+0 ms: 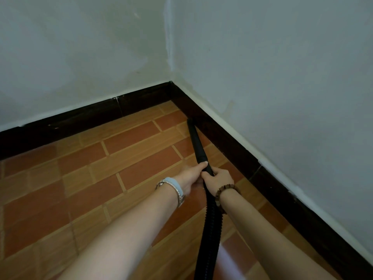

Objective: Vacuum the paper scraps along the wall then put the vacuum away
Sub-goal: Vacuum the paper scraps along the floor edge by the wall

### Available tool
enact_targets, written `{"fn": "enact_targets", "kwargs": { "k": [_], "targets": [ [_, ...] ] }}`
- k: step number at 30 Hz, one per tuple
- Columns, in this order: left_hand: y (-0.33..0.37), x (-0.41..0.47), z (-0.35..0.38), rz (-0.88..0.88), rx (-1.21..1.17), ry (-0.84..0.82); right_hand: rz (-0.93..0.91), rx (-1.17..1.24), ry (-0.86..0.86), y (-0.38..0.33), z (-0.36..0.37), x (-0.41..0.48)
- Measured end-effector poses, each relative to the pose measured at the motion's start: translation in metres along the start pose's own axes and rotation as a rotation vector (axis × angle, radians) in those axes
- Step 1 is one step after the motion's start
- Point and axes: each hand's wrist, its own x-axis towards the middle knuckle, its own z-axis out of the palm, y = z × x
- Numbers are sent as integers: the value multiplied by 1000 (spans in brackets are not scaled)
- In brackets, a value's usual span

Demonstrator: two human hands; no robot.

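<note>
Vacuum nozzle (pixel 196 142), gripped by left hand (pixel 189 176) and right hand (pixel 219 178), points along baseboard (pixel 232 146).

The rigid plastic vacuum nozzle (pixel 195 141) is plain matte black, and the ribbed flexible vacuum hose (pixel 210 229) behind it is the same black, marked by fine crosswise ridges. The tiled floor (pixel 90 178) shows a brick-like pattern of long rectangles, terracotta red alternating with wood-grained tan, split by thin pale tan lines. The glossy skirting board (pixel 80 122) along both walls is very dark brown, nearly black. The painted plaster walls (pixel 282 57) are pale grey-blue with faint yellowish blotches. A light blue wristband (pixel 175 184) sits beside a silver bangle (pixel 178 194) on the left wrist; a brown wooden bead bracelet (pixel 226 188) circles the right.
</note>
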Motion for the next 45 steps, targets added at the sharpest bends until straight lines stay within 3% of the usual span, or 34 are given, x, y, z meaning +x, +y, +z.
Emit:
{"fn": "enact_targets", "kwargs": {
  "k": [13, 22, 29, 39, 45],
  "targets": [
    [31, -75, 5, -218, 216, -134, 212, 167, 3, -12, -18, -68],
    [43, -131, 36, -347, 181, -77, 497, 210, -2, -33, -60, -124],
    [96, -195, 42, -319, 154, 43, 388, 354, -99, -85, -107, -179],
    [177, -346, 43, -200, 307, 4, 289, 309, -105, -165, -164, -298],
    [198, -441, 60, -115, 452, 20, 228, 278, -125, -179, -196, -376]
  ]
}}
